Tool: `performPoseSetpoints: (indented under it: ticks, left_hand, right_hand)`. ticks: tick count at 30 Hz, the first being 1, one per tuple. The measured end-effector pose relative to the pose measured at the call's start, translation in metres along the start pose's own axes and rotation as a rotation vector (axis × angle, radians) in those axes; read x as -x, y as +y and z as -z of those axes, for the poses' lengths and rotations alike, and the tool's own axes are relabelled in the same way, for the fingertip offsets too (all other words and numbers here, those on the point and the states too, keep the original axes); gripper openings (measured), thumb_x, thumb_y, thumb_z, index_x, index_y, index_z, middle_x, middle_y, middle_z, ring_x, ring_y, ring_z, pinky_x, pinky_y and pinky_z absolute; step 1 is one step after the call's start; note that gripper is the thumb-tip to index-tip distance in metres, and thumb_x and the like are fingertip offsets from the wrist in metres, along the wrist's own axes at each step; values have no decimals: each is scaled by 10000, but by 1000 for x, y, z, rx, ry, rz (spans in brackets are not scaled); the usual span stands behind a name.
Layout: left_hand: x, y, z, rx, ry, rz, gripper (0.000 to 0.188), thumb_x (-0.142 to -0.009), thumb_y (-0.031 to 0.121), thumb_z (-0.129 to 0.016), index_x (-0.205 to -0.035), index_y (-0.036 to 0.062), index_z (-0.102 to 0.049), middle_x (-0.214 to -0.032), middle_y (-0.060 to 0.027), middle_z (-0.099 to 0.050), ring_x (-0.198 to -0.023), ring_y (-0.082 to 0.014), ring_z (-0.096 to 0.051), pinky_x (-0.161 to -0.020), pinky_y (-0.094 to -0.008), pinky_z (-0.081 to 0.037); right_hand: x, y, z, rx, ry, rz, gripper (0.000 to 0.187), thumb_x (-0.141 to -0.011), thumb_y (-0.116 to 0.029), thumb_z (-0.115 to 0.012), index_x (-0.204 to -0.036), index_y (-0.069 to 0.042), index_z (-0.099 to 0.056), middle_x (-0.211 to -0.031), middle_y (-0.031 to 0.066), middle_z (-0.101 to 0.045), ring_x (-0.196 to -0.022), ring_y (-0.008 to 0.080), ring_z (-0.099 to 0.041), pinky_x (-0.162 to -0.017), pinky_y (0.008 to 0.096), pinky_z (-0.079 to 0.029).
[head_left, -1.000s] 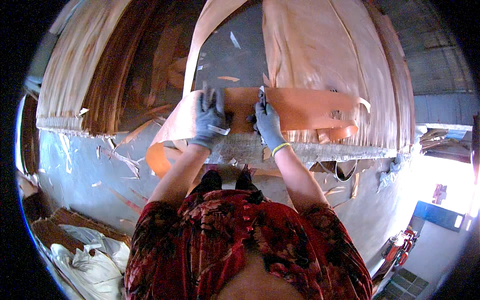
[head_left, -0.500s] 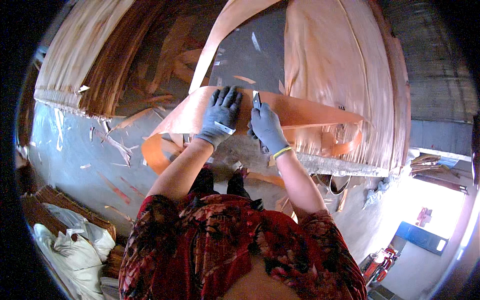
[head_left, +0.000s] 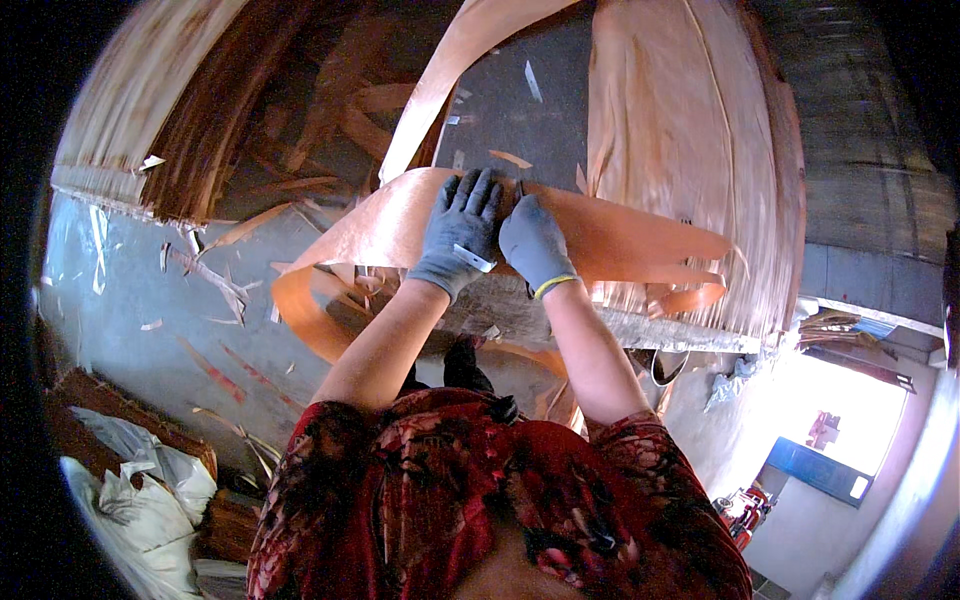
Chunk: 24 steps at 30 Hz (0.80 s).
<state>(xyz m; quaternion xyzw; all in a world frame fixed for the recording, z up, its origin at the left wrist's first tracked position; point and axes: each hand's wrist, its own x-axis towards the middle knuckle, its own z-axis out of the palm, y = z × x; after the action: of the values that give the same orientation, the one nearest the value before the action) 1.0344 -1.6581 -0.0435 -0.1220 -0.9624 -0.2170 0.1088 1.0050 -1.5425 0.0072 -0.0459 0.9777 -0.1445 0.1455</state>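
Note:
A long orange-brown sheet of wood veneer (head_left: 625, 232) lies across the work surface in front of me, its left end curling down over the near edge. My left hand (head_left: 460, 228), in a grey glove, rests flat on the veneer with fingers stretched away from me. A small pale strip (head_left: 474, 258) sits on the back of that glove near the wrist. Just beside it, my right hand (head_left: 536, 242), also gloved and with a yellow band at the cuff, is closed around a knife (head_left: 519, 189). Only the knife's dark front end shows; its tip is hard to make out against the veneer.
A tall stack of pale veneer (head_left: 690, 120) stands beyond on the right, with darker veneer sheets (head_left: 190, 130) at the far left. Scraps (head_left: 215, 275) litter the floor. White plastic bags (head_left: 145, 510) lie at lower left. A bright doorway (head_left: 850, 405) is at the right.
My right hand has tilted forward and drawn closer to my left hand, and the knife's bright tip no longer shows. My left hand stays flat on the veneer. The whole view has shifted slightly.

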Motion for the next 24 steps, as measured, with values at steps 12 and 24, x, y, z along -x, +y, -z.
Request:
performPoseSetpoints:
  ticks: [12, 24]
  left_hand:
    - [0, 0, -2, -100, -97, 4, 664, -831, 376, -491, -1348, -5, -323, -1436, -188, -271, -1320, -354, -261, -1083, -512, -134]
    - [0, -8, -5, -280, -111, -11, 522, -873, 308, -432, -1350, 101, -381, -1460, -100, -266, -1321, -421, -210, -1044, -594, -142]
  right_hand:
    - [81, 8, -22, 69, -98, -76, 304, -810, -141, -481, -989, 100, -434, -745, 310, -588, -737, 438, -605, -648, 509, -486]
    - [102, 34, 7, -1533, 199, -673, 302, -830, -348, -639, -768, -64, -556, -591, -2, -511, -470, 121, -465, -436, 289, -362]
